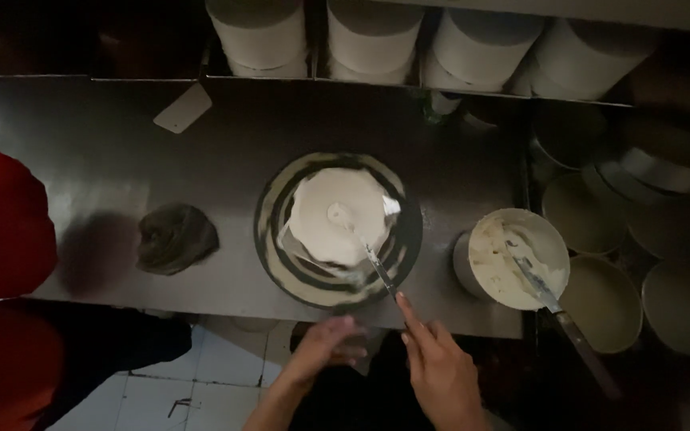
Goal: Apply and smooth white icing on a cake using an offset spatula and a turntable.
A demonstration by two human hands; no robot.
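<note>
A small round cake point(335, 215) covered in white cream sits on a dark turntable point(409, 231) smeared with cream, in the middle of a steel counter. My right hand point(441, 371) grips a long palette knife point(378, 267) whose tip rests on the cake's top. At the counter's near edge, just below the turntable, my left hand point(325, 343) hovers with its fingers spread and nothing in it.
A metal bowl of cream point(481, 275) with a second knife point(553, 307) in it stands to the right. Empty round tins point(600, 303) lie further right. White cake rounds point(373, 36) line a back shelf. A crumpled cloth point(176, 238), a scraper point(183, 108), and a person in red point(1, 223) are left.
</note>
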